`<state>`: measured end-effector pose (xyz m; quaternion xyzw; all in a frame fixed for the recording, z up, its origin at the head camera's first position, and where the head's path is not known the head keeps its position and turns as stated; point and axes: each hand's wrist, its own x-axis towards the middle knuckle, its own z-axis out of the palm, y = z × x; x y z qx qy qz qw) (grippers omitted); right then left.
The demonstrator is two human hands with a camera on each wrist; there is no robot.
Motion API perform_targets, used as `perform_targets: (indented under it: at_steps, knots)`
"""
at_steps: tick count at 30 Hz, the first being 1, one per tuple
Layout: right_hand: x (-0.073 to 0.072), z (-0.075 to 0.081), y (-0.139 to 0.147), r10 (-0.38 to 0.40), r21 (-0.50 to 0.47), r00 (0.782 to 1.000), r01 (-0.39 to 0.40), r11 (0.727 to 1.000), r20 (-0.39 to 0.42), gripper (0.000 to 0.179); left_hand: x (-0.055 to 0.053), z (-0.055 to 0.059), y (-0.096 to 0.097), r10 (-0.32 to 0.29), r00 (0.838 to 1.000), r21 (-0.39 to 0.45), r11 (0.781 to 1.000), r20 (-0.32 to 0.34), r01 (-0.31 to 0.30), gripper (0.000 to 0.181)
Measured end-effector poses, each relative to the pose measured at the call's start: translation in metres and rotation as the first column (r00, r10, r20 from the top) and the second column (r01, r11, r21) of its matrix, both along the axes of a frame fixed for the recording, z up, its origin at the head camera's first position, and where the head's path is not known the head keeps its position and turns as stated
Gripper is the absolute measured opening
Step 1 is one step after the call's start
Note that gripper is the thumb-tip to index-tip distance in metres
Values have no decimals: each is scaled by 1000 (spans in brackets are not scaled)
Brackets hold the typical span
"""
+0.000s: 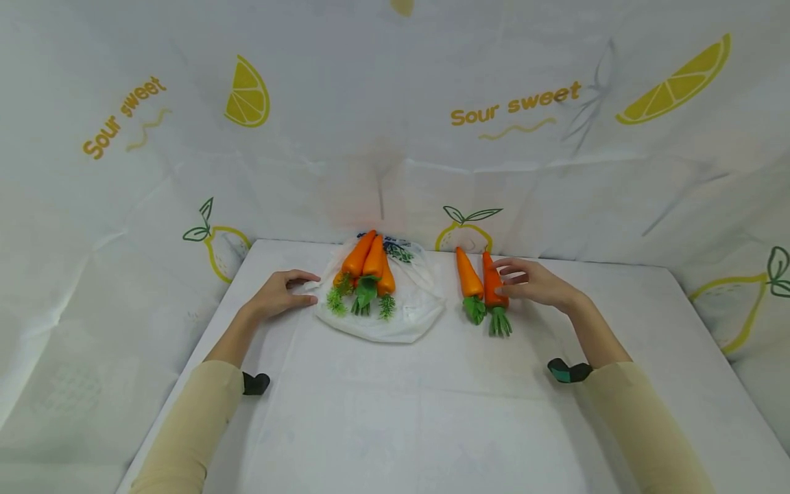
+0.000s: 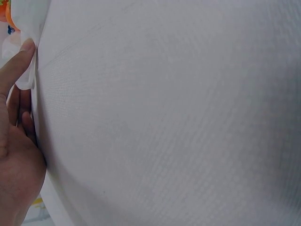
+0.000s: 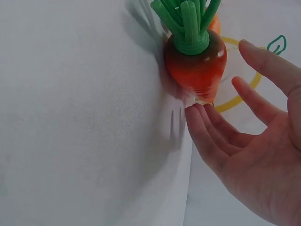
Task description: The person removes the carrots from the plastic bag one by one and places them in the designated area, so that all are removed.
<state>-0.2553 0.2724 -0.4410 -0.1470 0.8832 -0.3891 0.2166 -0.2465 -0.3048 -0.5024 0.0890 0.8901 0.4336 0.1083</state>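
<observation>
A white plastic bag [image 1: 401, 322] lies flat on the table, with several orange carrots [image 1: 374, 257] with green tops heaped on it. At the bag's left edge is my left hand [image 1: 279, 293], thumb and fingers apart; the left wrist view has the thumb [image 2: 23, 52] against the bag's edge. On the right, two more carrots lie side by side, tops toward me. My right hand [image 1: 533, 283] reaches over the right-hand, redder carrot [image 1: 492, 281] with spread, bent fingers. Seen from the right wrist, a gap shows between the thumb and that carrot [image 3: 197, 70].
A white cloth covers the table [image 1: 407, 418]. The left one of the two separate carrots [image 1: 469, 278] lies close beside the redder one. Behind the table's far edge rises a white fabric backdrop [image 1: 345, 165] printed with lemons and lettering.
</observation>
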Motion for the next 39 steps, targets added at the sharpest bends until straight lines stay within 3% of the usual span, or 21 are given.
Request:
perform_targets:
  at_steps: [11,18,39]
  knots:
    - [1,8,-4,-50,-34,992,46,998,-116,58,0,2,2,0,1000,-17,1000,-5,0,51]
    - [1,19,-19,-65,-76,987,54,996,-145,56,-1,1,2,-2,1000,-21,1000,-12,2,51]
    - [-15,40,-69,31,-133,973,-63,989,-230,50,-1,1,0,-7,1000,0,1000,-2,7,50]
